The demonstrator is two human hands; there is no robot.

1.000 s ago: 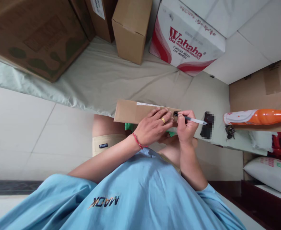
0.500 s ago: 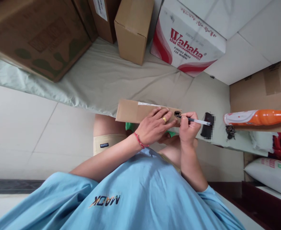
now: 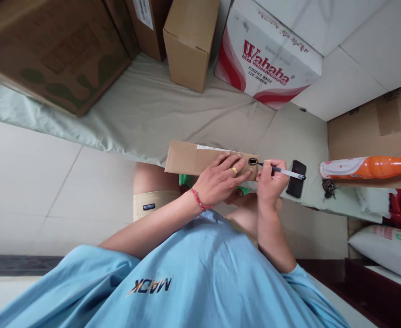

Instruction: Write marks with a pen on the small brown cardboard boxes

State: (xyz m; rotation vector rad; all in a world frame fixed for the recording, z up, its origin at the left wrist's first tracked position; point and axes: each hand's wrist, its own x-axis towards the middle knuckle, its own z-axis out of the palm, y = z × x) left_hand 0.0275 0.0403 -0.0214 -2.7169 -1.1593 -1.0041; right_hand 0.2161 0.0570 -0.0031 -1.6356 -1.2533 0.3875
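Observation:
A long flat cardboard box [image 3: 190, 158] lies at the near edge of a cloth-covered table [image 3: 142, 114]. My left hand [image 3: 219, 180], with a gold ring and a red wrist cord, rests flat on the box with fingers stretched out. My right hand [image 3: 270, 184] is closed around a white pen [image 3: 282, 171]. The pen's dark tip points at a small black mark [image 3: 252, 161] on the box's right end.
A black phone [image 3: 296, 172] lies just right of the pen, with keys [image 3: 328, 187] and an orange bottle [image 3: 367, 167] beyond. Cardboard boxes [image 3: 188, 43] and a red-and-white Wahaha carton [image 3: 266, 54] stand at the table's far side. Red item and white sack at right.
My right hand slid the pen slightly to the right, so its tip now sits just past the black mark. The left hand and the box stayed put.

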